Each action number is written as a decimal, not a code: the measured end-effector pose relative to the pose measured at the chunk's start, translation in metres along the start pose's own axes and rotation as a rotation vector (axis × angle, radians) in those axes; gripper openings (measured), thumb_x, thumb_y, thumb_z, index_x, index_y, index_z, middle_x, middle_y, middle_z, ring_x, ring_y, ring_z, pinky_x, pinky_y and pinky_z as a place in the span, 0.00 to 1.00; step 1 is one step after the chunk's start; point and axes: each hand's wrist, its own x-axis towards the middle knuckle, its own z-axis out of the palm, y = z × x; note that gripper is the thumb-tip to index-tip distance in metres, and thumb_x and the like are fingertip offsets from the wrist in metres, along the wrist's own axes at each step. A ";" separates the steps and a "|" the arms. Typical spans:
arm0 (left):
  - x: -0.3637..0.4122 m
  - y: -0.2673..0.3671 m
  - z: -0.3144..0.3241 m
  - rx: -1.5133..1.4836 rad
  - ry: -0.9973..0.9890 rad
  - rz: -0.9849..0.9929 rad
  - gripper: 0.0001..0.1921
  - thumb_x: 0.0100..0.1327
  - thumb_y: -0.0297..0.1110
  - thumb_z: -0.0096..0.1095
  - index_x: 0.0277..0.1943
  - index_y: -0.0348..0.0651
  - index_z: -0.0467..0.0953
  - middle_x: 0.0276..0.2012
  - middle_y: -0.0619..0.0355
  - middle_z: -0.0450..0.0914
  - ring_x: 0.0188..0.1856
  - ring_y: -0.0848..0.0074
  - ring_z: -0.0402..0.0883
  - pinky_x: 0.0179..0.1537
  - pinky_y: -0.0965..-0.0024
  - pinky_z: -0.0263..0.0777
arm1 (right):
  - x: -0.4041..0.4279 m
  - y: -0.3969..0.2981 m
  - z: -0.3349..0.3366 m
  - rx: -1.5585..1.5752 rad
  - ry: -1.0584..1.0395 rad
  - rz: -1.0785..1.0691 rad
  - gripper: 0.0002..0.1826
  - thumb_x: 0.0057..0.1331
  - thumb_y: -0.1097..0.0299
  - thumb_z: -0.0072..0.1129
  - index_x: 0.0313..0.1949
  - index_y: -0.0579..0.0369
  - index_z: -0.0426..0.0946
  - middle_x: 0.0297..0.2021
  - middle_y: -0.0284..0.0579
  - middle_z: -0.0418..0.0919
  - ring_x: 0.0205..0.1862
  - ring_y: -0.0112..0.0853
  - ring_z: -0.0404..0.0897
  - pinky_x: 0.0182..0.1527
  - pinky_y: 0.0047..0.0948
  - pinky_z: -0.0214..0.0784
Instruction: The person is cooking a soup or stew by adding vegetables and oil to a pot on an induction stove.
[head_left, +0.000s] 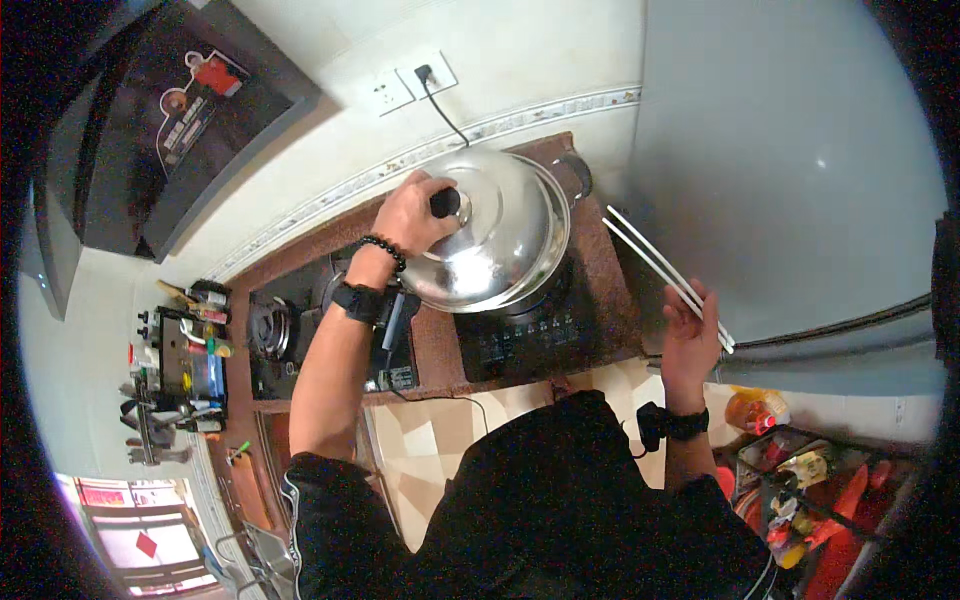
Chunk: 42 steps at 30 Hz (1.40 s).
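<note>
My left hand (414, 214) grips the black knob (445, 202) of a domed stainless steel lid (495, 240). The lid covers a pan, of which a dark side handle (576, 176) shows at the upper right. Beneath it lies a black induction cooktop (517, 341) with touch controls along its front. Whether the lid rests fully on the pan's rim cannot be made out. Off to the right, my right hand (688, 322) holds a pair of white chopsticks (667, 274), their tips pointing up and left towards the pan. What is inside the pan is hidden.
Left of the cooktop is a gas hob (270, 330), with a range hood (195, 112) above. A grey refrigerator (780, 187) stands close on the right. A plugged cord (446, 112) runs behind the pan. Bottles and utensils fill a rack (180, 352); another rack (795, 480) holds packages.
</note>
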 end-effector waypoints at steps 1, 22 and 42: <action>0.003 0.002 0.003 0.003 0.001 0.013 0.25 0.45 0.39 0.67 0.48 0.40 0.80 0.43 0.45 0.77 0.47 0.53 0.77 0.52 0.60 0.71 | -0.002 -0.002 -0.003 0.007 0.004 -0.010 0.21 0.73 0.57 0.45 0.54 0.63 0.70 0.44 0.46 0.80 0.48 0.37 0.80 0.44 0.26 0.76; 0.025 -0.003 0.033 -0.033 -0.084 0.001 0.26 0.46 0.38 0.68 0.50 0.38 0.79 0.42 0.41 0.76 0.47 0.52 0.76 0.51 0.60 0.71 | -0.023 -0.012 0.006 -0.046 -0.026 0.022 0.20 0.74 0.61 0.43 0.53 0.66 0.69 0.47 0.52 0.78 0.47 0.43 0.81 0.43 0.31 0.78; -0.271 0.079 0.082 -1.410 0.198 -0.473 0.27 0.66 0.37 0.61 0.65 0.38 0.65 0.55 0.56 0.77 0.53 0.74 0.76 0.55 0.68 0.71 | -0.122 0.091 0.097 -0.382 -0.872 0.257 0.19 0.74 0.66 0.41 0.51 0.74 0.68 0.46 0.63 0.76 0.45 0.51 0.81 0.42 0.40 0.81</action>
